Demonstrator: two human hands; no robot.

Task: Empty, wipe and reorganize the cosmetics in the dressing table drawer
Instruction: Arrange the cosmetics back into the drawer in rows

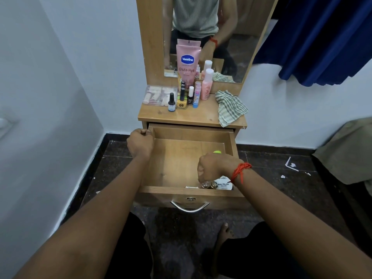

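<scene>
In the front right corner of the drawer [191,191] my right hand [215,166] hovers over two nail polish bottles [209,185] and a nail polish box [223,184], fingers clenched, on what I cannot tell. My left hand [140,142] is fisted at the drawer's left rim, grip unclear. Behind the drawer, cosmetics [182,97] crowd the counter [201,115]; adding more risks toppling them.

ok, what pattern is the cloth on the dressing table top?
Green-and-white checks on the cloth; the head view shows it best.
</scene>
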